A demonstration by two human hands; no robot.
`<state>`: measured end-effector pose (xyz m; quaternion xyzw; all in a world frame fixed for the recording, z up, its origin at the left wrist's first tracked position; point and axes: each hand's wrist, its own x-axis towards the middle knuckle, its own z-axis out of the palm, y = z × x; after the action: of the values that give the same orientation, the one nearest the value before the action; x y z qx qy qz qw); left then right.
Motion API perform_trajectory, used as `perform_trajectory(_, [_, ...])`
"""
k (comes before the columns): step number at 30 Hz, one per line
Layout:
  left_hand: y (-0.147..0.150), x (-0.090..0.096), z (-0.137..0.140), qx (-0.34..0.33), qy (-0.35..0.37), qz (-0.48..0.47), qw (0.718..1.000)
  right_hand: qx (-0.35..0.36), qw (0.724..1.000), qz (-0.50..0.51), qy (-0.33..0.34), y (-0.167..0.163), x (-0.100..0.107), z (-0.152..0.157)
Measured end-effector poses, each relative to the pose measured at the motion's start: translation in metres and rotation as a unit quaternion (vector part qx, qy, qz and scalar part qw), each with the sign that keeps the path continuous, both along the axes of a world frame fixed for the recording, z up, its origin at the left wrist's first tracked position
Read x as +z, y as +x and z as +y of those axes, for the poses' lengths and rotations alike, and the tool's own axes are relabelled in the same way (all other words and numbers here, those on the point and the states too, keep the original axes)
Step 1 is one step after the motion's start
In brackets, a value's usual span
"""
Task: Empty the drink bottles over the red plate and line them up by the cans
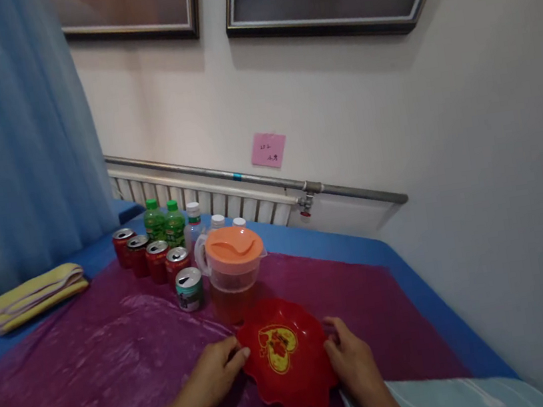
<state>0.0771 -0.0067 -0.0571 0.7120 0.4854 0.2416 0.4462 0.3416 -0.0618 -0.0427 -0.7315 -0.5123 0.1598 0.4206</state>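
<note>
Fingers of your left hand (214, 373) pinch the left rim of the red dish (301, 381), the thumb lying on its edge; those of your right hand (352, 358) pinch the opposite rim, thumb likewise on the edge. You have the dish between your two hands, its inside facing you, and its scalloped front edge reaches nearer to you than your fingertips. A yellow print (278, 349) with a red figure in it sits in the hollow, closer to your left thumb than to your right.

By your right wrist lies a light blue cloth (444, 395), and a purple plastic sheet (110, 347) spreads under the work. Just beyond the dish stands a clear pitcher (236, 281) with an orange lid. Left of it you have a teal can (190, 296), then a slanting row of four red cans (158, 266), all upright, their lettering too small to read. Behind them stand two green-capped bottles (175, 229) and three white-capped bottles (193, 218). A folded yellow towel (37, 297) lies far to your left.

On the wall, above a pipe (268, 179), a pink note (269, 150) carries two short handwritten lines, the upper one perhaps digits.
</note>
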Motion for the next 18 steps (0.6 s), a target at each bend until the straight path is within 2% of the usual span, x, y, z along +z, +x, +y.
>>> perform_trajectory(2, [-0.012, 0.006, 0.007, 0.059, 0.016, 0.005, 0.998, -0.008, 1.0, 0.007, -0.003, 0.004, -0.001, 0.001])
perform_trajectory(4, [-0.03, 0.013, 0.021, 0.162, 0.052, 0.016, 0.985, -0.023, 1.0, 0.011, -0.002, 0.006, -0.002, 0.0])
perform_trajectory(6, [-0.051, 0.017, 0.04, 0.273, 0.101, 0.035, 0.956, -0.04, 0.999, 0.017, 0.0, 0.006, -0.002, 0.0])
perform_trajectory(8, [-0.066, 0.018, 0.061, 0.336, 0.14, 0.058, 0.929, -0.051, 0.998, 0.026, -0.002, 0.005, -0.003, 0.0])
perform_trajectory(10, [-0.071, 0.015, 0.078, 0.345, 0.155, 0.074, 0.923, -0.053, 0.998, 0.031, -0.003, 0.005, -0.005, 0.0])
perform_trajectory(12, [-0.069, 0.009, 0.088, 0.329, 0.153, 0.085, 0.928, -0.061, 0.998, 0.027, -0.003, 0.006, -0.008, 0.001])
perform_trajectory(15, [-0.059, 0.004, 0.096, 0.316, 0.143, 0.097, 0.933, -0.06, 0.998, 0.014, -0.008, 0.009, -0.015, 0.002])
perform_trajectory(18, [-0.054, 0.007, 0.097, 0.321, 0.133, 0.098, 0.933, -0.045, 0.999, 0.006, 0.013, 0.008, -0.018, 0.003])
